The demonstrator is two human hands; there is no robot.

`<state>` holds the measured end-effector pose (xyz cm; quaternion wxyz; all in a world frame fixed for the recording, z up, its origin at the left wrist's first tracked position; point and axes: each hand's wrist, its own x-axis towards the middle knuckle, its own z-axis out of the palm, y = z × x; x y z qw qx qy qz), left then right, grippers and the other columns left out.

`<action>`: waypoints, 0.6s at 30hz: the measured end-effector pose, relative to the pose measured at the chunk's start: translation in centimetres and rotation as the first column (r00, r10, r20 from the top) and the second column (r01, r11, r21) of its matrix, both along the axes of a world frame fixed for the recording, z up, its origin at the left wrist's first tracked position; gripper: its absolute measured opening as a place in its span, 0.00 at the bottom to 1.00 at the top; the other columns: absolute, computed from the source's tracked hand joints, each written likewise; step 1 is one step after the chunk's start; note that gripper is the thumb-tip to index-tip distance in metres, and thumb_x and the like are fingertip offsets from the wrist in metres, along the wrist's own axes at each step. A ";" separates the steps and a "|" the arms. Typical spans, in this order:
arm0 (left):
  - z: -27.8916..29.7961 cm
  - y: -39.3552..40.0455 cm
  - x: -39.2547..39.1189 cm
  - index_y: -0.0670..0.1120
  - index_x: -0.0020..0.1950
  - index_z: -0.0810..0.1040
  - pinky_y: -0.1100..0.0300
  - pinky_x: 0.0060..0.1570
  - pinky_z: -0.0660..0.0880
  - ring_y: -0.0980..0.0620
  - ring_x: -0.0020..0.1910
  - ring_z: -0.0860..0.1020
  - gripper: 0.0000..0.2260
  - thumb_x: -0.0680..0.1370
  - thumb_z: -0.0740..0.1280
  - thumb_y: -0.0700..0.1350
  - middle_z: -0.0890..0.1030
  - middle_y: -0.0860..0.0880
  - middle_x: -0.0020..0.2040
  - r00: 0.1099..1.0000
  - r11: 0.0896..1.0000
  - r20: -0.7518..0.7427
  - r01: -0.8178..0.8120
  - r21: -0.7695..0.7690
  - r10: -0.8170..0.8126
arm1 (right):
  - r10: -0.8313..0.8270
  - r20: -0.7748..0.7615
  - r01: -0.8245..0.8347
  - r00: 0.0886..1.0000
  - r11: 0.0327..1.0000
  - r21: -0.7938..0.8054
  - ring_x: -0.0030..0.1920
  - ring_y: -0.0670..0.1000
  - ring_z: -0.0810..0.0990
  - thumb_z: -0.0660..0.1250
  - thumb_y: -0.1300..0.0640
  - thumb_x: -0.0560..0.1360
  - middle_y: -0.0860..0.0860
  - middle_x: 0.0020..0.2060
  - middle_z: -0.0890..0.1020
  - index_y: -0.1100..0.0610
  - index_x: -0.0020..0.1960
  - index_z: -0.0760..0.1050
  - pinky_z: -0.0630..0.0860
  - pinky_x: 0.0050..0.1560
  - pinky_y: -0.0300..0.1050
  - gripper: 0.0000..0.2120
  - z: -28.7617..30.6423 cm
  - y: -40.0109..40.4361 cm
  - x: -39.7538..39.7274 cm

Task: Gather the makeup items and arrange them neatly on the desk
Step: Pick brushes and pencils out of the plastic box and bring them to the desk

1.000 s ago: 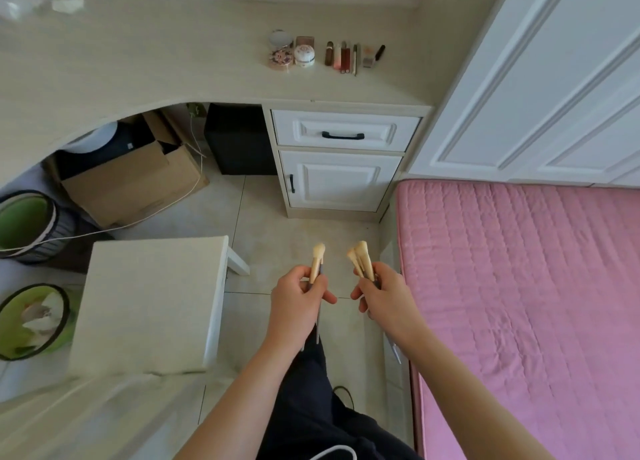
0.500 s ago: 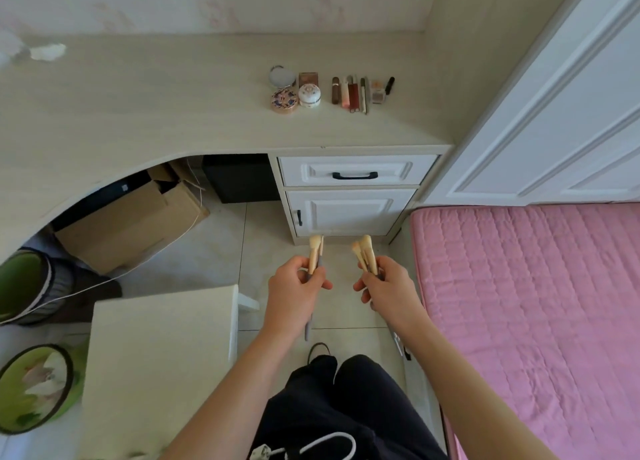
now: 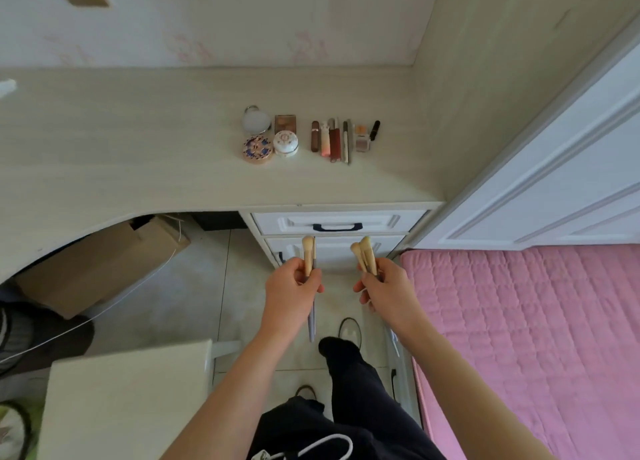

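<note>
My left hand (image 3: 291, 290) grips makeup brushes (image 3: 308, 255) with cream bristles pointing up, a grey handle hanging below the fist. My right hand (image 3: 384, 288) grips a second bunch of brushes (image 3: 363, 253), also bristles up. Both hands hover over the floor in front of the drawers, short of the desk (image 3: 138, 154). On the desk lies a tidy row: a round mirror (image 3: 256, 121), a patterned compact (image 3: 256, 149), a white jar (image 3: 285, 143), a small palette (image 3: 285, 123), several lipsticks and pencils (image 3: 332, 141), and a small bottle (image 3: 362, 141).
White drawers (image 3: 337, 222) sit under the desk's right end. A pink bed (image 3: 526, 338) fills the right, a white wardrobe (image 3: 554, 168) behind it. A white stool (image 3: 128, 404) stands at the lower left, a cardboard box (image 3: 104, 262) under the desk. Cables lie on the floor.
I have walked toward the desk; the desk and drawers are now closer and lower in view. Both hands keep holding the brushes upright.
</note>
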<state>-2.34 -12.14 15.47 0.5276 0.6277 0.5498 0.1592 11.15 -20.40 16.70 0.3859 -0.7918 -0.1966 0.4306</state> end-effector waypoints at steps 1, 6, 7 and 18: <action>0.3 0.1 0.3 0.43 0.44 0.77 0.67 0.30 0.71 0.58 0.30 0.75 0.05 0.78 0.65 0.43 0.81 0.48 0.34 1.000 1.000 -0.001 0.002 -0.004 -0.002 | 0.014 0.001 -0.014 1.000 1.000 -0.007 0.33 0.49 0.77 0.57 0.64 0.76 0.52 0.36 0.82 0.54 0.48 0.73 0.71 0.33 0.42 0.08 0.1 0.2 0.2; 0.6 3.5 6.4 0.43 0.41 0.76 0.59 0.32 0.70 0.54 0.28 0.73 0.06 0.77 0.65 0.42 0.81 0.49 0.32 1.000 1.000 0.005 -0.022 -0.013 0.022 | 0.052 -0.002 -0.052 0.999 0.998 -0.019 0.33 0.49 0.77 0.55 0.63 0.77 0.53 0.38 0.82 0.55 0.50 0.73 0.71 0.33 0.40 0.09 0.6 4.1 6.1; 0.7 4.2 7.7 0.43 0.41 0.76 0.58 0.33 0.71 0.54 0.29 0.73 0.06 0.77 0.65 0.42 0.82 0.50 0.32 1.000 1.000 -0.001 -0.025 -0.015 0.025 | 0.052 -0.008 -0.052 0.999 0.998 -0.018 0.34 0.49 0.78 0.55 0.64 0.77 0.53 0.38 0.83 0.55 0.50 0.73 0.71 0.33 0.40 0.10 0.7 4.8 7.2; 0.4 10.6 16.6 0.39 0.43 0.78 0.73 0.24 0.65 0.63 0.21 0.73 0.06 0.77 0.66 0.42 0.84 0.48 0.34 0.998 1.000 -0.056 0.012 -0.022 -0.013 | 0.000 -0.035 -0.002 0.999 0.998 -0.062 0.34 0.50 0.80 0.57 0.64 0.77 0.53 0.38 0.83 0.57 0.53 0.73 0.75 0.35 0.45 0.09 0.1 11.7 15.6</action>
